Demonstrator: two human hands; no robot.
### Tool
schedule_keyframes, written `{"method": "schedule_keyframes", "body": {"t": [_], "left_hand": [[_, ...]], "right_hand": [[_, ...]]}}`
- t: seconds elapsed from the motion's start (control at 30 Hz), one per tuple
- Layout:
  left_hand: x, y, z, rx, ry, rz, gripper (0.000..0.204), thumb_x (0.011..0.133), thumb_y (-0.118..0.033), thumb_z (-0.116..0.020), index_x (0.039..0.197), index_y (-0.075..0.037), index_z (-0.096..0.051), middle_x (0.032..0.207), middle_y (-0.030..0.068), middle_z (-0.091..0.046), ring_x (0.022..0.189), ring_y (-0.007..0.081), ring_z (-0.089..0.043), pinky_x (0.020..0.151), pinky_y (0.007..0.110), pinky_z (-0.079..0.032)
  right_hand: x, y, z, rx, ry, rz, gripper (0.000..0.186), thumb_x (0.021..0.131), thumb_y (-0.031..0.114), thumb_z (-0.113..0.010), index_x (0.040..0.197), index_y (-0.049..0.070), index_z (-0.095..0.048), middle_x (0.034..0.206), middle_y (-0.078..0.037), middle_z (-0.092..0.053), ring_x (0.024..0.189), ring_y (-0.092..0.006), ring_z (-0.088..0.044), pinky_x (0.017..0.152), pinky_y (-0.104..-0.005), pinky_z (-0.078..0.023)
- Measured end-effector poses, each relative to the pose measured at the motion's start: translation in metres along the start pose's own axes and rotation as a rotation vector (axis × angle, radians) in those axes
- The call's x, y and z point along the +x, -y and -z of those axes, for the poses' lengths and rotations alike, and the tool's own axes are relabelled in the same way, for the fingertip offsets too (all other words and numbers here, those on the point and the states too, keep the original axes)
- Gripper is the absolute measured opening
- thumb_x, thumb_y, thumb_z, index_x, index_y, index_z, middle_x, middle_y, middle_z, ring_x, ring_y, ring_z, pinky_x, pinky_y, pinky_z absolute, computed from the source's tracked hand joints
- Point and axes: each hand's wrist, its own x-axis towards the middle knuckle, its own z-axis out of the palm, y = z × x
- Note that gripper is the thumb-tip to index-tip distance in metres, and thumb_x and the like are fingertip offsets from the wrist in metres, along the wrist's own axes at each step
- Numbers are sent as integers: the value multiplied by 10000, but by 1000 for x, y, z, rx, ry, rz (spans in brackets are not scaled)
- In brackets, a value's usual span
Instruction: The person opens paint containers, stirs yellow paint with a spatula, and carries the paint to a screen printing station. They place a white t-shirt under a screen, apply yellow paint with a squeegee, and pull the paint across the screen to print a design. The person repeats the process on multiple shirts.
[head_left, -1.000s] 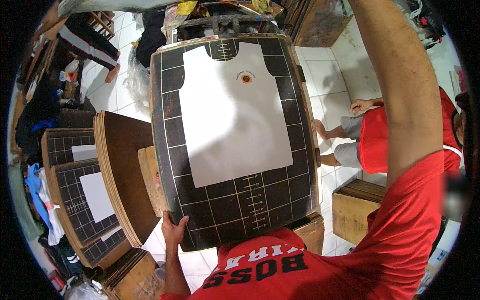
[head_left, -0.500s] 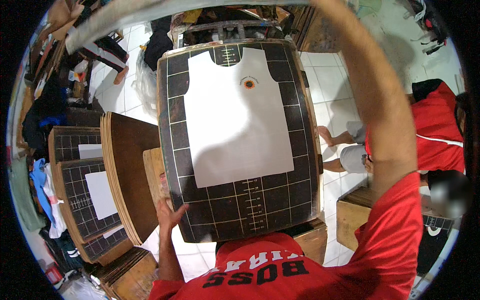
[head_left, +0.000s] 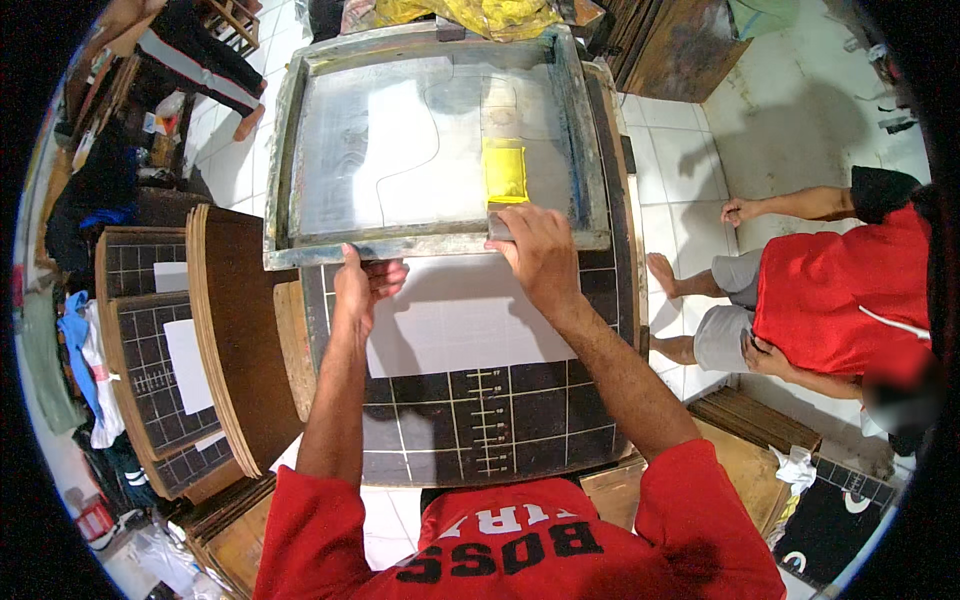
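Note:
A screen-printing frame [head_left: 425,246] with a pale mesh covers the far part of a white fabric panel [head_left: 470,310] on a black gridded board [head_left: 430,410]. Whether the frame lies flat or is slightly raised, I cannot tell. My left hand [head_left: 362,285] is at its near rail, thumb against the wood and fingers stretched out along the lower edge. Gripped in my right hand [head_left: 540,250] is a small grey-brown squeegee [head_left: 500,227], at the near end of a bright yellow patch [head_left: 505,172] on the mesh. The panel's upper part is hidden under the frame.
Upright wooden boards [head_left: 235,340] stand to the left, beside gridded boards [head_left: 145,345] bearing white pieces. A person in a red shirt [head_left: 830,290] is at the right. Yellow cloth [head_left: 480,15] lies beyond the frame. Stacked boards [head_left: 730,460] are at the lower right.
The frame has come down from overhead onto the far part of the panel. My right arm has lowered and its hand now holds the squeegee. My left hand has moved from the board's edge to the frame.

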Motion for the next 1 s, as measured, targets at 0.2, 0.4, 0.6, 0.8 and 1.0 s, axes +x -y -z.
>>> {"method": "schedule_keyframes", "body": {"t": [0.2, 0.4, 0.6, 0.8, 1.0], "left_hand": [[-4, 1, 29, 525, -38, -164, 662, 1085, -584, -386, 1023, 21, -649, 698, 72, -688, 611, 204, -685, 541, 348, -482], [-6, 17, 5, 1323, -475, -1272, 565, 893, -402, -797, 1306, -59, -623, 1208, 140, -679, 1179, 320, -616, 982, 507, -475], [22, 34, -6, 1262, -308, -1238, 650, 768, -242, -841, 1363, -148, -595, 1439, 93, -564, 1454, 331, -412, 1236, 605, -192], [25, 37, 1, 1224, -301, -1237, 681, 697, -141, -847, 1336, -156, -610, 1421, 61, -583, 1443, 317, -433, 1234, 611, -186], [26, 37, -1, 1154, -289, -1266, 632, 711, -161, -829, 1310, -159, -628, 1408, 56, -596, 1427, 321, -456, 1231, 617, -189]], "right_hand": [[-1, -15, -2, 6, 69, 21, 452, 829, 336, -801, 1162, 51, -691, 1135, -65, -712, 1128, -239, -640, 981, -454, -414], [19, -22, -1, -23, 65, 25, 292, 851, 140, -721, 1131, 63, -689, 1030, -60, -693, 997, -250, -645, 920, -453, -422], [55, -37, 1, 19, 151, 17, 153, 871, 67, -596, 1012, 73, -653, 916, -79, -655, 889, -274, -634, 823, -436, -422], [52, -35, 12, 11, 247, 18, 198, 839, 43, -629, 1029, 94, -655, 922, -80, -671, 892, -271, -649, 823, -432, -413], [81, -54, -3, -7, 210, 17, 267, 799, 19, -682, 1058, 82, -668, 988, -104, -707, 943, -301, -668, 844, -440, -408]]}}
